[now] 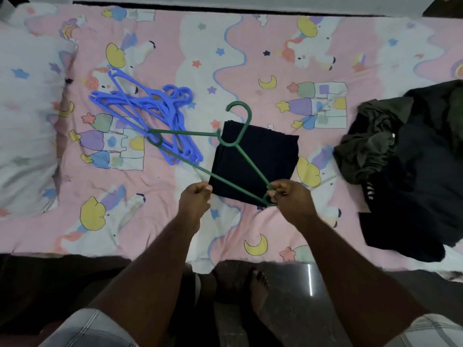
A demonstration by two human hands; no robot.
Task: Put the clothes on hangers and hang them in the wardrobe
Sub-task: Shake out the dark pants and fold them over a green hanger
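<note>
Bare feet (pixel 253 294) stand by the bed (pixel 175 221) as the right hand (pixel 292 199) pinches the green hanger's (pixel 233 144) end and the left hand (pixel 194 199), fingers curled, apparently grips its bar over the folded dark garment (pixel 260 159), probably ready for threading.

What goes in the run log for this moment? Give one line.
left hand: pinches folded dark garment edge | right hand: grips green plastic hanger | blue plastic hangers: piled on bed

Green hanger (pixel 240 156) lies tilted over folded dark garment (pixel 265 166) — blue hangers (pixel 150 116) beside.
</note>
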